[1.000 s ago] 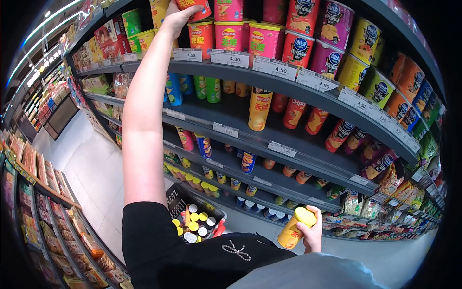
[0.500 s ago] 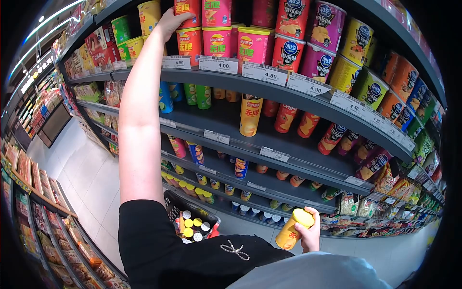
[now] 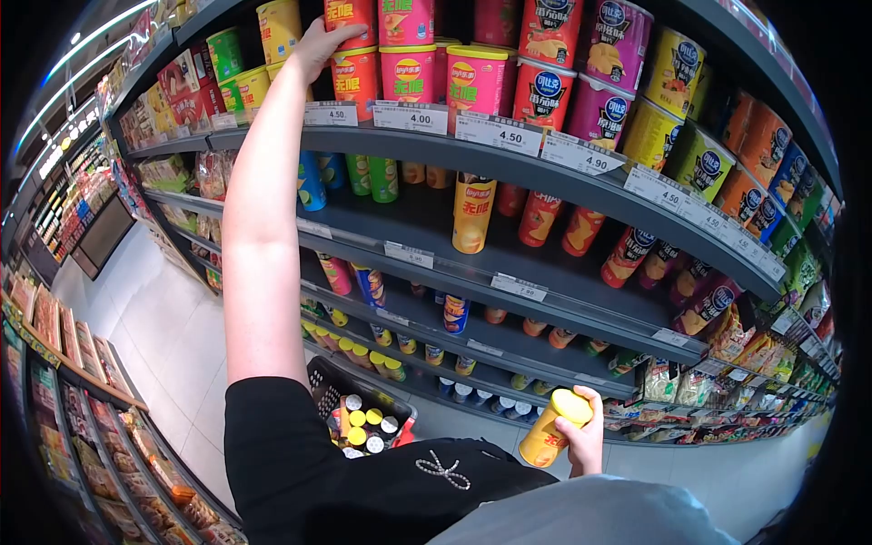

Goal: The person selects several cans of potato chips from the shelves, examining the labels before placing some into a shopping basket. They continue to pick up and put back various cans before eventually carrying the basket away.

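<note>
My left hand (image 3: pixel 319 47) reaches up to the top visible shelf and is closed round the side of an orange-red potato chip canister (image 3: pixel 347 16). The thumb lies across its front, and the canister's top is cut off by the frame. It stands over a similar yellow-lidded orange canister (image 3: pixel 354 77). Beside it are pink canisters (image 3: pixel 407 77), also in stacks. Low in front of my body, my right hand (image 3: pixel 586 436) grips a yellow chip canister (image 3: pixel 549 431) with a yellow lid, tilted. Part of its lower side is behind my fingers.
A dark shopping basket (image 3: pixel 327 377) holding several canisters is below, left of my body. Shelf edges with price tags (image 3: pixel 500 133) curve across the view. One tall yellow canister (image 3: pixel 474 214) stands on the shelf below. Another rack (image 3: pixel 100 454) lines the left side, across the tiled aisle (image 3: pixel 168 354).
The view has shifted very slightly. Both hands keep their hold on the canisters, with no clear movement.
</note>
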The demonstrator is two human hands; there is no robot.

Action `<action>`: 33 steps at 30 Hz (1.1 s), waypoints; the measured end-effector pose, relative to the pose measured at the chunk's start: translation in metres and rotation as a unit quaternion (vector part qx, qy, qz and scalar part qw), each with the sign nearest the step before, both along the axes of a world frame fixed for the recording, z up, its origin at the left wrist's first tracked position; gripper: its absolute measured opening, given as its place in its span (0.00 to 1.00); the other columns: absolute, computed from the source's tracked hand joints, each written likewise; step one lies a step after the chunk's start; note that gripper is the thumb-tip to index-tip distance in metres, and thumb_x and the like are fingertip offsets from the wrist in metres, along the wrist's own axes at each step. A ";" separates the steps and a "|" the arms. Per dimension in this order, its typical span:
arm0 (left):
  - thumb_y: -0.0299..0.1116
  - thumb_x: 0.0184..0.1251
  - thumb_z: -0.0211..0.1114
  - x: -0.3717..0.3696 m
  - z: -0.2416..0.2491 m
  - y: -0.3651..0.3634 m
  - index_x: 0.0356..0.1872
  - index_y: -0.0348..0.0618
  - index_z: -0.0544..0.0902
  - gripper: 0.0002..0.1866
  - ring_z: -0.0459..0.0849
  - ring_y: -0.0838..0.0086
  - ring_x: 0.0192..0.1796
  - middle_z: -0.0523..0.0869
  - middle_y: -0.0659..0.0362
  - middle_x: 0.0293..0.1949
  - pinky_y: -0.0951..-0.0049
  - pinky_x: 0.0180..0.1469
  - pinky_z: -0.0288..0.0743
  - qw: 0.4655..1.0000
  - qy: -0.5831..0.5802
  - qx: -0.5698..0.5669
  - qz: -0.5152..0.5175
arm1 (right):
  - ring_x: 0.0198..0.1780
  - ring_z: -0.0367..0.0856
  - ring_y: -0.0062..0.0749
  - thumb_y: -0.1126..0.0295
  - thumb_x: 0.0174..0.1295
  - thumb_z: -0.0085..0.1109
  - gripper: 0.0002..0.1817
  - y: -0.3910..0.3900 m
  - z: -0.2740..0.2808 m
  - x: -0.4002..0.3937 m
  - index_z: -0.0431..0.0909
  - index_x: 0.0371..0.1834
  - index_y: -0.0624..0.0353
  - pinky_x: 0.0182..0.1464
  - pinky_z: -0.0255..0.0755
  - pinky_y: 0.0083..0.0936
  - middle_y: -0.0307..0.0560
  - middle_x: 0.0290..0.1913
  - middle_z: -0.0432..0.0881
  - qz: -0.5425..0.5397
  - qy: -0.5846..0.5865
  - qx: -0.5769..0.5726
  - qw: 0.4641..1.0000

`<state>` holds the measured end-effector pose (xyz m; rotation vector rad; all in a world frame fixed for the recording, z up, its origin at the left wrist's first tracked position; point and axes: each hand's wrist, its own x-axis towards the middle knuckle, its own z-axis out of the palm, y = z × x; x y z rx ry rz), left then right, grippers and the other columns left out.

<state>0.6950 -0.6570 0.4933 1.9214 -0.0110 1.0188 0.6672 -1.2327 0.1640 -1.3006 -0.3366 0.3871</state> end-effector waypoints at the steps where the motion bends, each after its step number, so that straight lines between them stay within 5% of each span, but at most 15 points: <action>1: 0.42 0.51 0.70 0.001 -0.002 -0.002 0.49 0.37 0.73 0.27 0.81 0.72 0.46 0.81 0.55 0.44 0.68 0.46 0.77 0.999 -0.022 -0.015 0.023 | 0.45 0.75 0.27 0.79 0.38 0.69 0.34 0.000 0.001 0.000 0.64 0.52 0.60 0.49 0.71 0.24 0.45 0.43 0.74 0.003 0.000 0.000 1.000; 6: 0.39 0.58 0.65 -0.006 -0.008 0.015 0.52 0.38 0.69 0.24 0.75 0.73 0.50 0.76 0.57 0.48 0.73 0.50 0.69 0.972 -0.199 -0.103 0.069 | 0.45 0.75 0.27 0.77 0.38 0.70 0.34 0.004 0.008 0.000 0.64 0.53 0.60 0.49 0.70 0.24 0.45 0.44 0.74 0.014 -0.023 -0.005 1.000; 9: 0.38 0.58 0.65 -0.018 -0.042 -0.016 0.46 0.37 0.69 0.21 0.77 0.75 0.41 0.76 0.55 0.41 0.75 0.41 0.73 0.852 -0.393 0.107 0.330 | 0.45 0.75 0.26 0.76 0.38 0.70 0.35 0.007 0.014 0.004 0.64 0.52 0.59 0.50 0.70 0.23 0.44 0.43 0.74 0.013 -0.045 -0.002 0.999; 13: 0.26 0.62 0.54 -0.071 -0.149 -0.191 0.47 0.39 0.66 0.13 0.68 0.81 0.38 0.71 0.58 0.42 0.84 0.34 0.65 0.954 -0.290 -0.017 0.067 | 0.49 0.72 0.27 0.70 0.37 0.72 0.37 0.019 0.033 0.015 0.64 0.53 0.60 0.53 0.68 0.25 0.43 0.46 0.71 0.043 -0.106 -0.043 0.993; 16: 0.32 0.53 0.65 -0.096 -0.249 -0.274 0.55 0.38 0.61 0.30 0.68 0.70 0.58 0.69 0.56 0.50 0.70 0.62 0.58 0.962 -0.139 -0.153 -0.177 | 0.51 0.71 0.27 0.68 0.36 0.72 0.39 0.036 0.055 0.026 0.63 0.55 0.60 0.54 0.66 0.25 0.43 0.50 0.69 0.075 -0.126 0.002 0.989; 17: 0.37 0.51 0.69 -0.103 -0.277 -0.290 0.61 0.41 0.57 0.38 0.67 0.69 0.60 0.68 0.55 0.55 0.68 0.62 0.58 0.948 -0.027 -0.200 -0.245 | 0.52 0.70 0.27 0.67 0.36 0.72 0.39 0.044 0.063 0.031 0.63 0.55 0.60 0.55 0.66 0.24 0.43 0.52 0.68 0.090 -0.121 0.017 0.988; 18: 0.53 0.48 0.71 -0.107 -0.292 -0.310 0.64 0.45 0.54 0.47 0.67 0.68 0.60 0.68 0.54 0.56 0.67 0.61 0.60 0.924 0.059 -0.270 -0.264 | 0.52 0.70 0.28 0.67 0.36 0.72 0.39 0.051 0.070 0.036 0.64 0.55 0.60 0.55 0.66 0.25 0.44 0.52 0.68 0.101 -0.134 0.024 0.985; 19: 0.53 0.44 0.73 -0.107 -0.307 -0.324 0.67 0.46 0.49 0.53 0.67 0.68 0.60 0.67 0.54 0.58 0.67 0.61 0.60 0.913 0.108 -0.284 -0.273 | 0.53 0.70 0.28 0.67 0.36 0.71 0.39 0.059 0.074 0.041 0.64 0.55 0.60 0.56 0.65 0.25 0.44 0.53 0.67 0.113 -0.143 0.030 0.983; 21: 0.40 0.41 0.78 -0.106 -0.323 -0.340 0.68 0.48 0.46 0.56 0.68 0.67 0.60 0.68 0.54 0.57 0.65 0.60 0.62 0.899 0.180 -0.229 -0.328 | 0.53 0.70 0.29 0.69 0.38 0.71 0.37 0.076 0.081 0.045 0.65 0.55 0.60 0.56 0.65 0.25 0.44 0.52 0.69 0.132 -0.136 0.042 0.981; 23: 0.33 0.38 0.79 -0.109 -0.319 -0.348 0.69 0.47 0.40 0.61 0.70 0.66 0.59 0.67 0.53 0.58 0.64 0.60 0.65 0.845 0.228 -0.317 -0.366 | 0.52 0.72 0.28 0.70 0.43 0.69 0.34 0.091 0.084 0.046 0.65 0.56 0.60 0.55 0.67 0.25 0.45 0.49 0.72 0.164 -0.100 0.065 0.979; 28: 0.28 0.45 0.74 -0.110 -0.312 -0.356 0.64 0.39 0.50 0.48 0.66 0.68 0.62 0.65 0.53 0.59 0.66 0.62 0.64 0.860 0.181 -0.315 -0.359 | 0.47 0.76 0.28 0.66 0.47 0.70 0.35 0.109 0.085 0.037 0.62 0.57 0.60 0.51 0.71 0.25 0.47 0.45 0.76 0.197 -0.087 0.067 0.974; 33: 0.29 0.46 0.71 -0.108 -0.314 -0.353 0.64 0.39 0.51 0.45 0.69 0.68 0.60 0.66 0.53 0.58 0.65 0.61 0.66 0.819 0.180 -0.400 -0.371 | 0.49 0.75 0.28 0.66 0.46 0.71 0.39 0.112 0.078 0.035 0.59 0.60 0.60 0.52 0.70 0.25 0.47 0.46 0.75 0.180 -0.102 0.070 0.976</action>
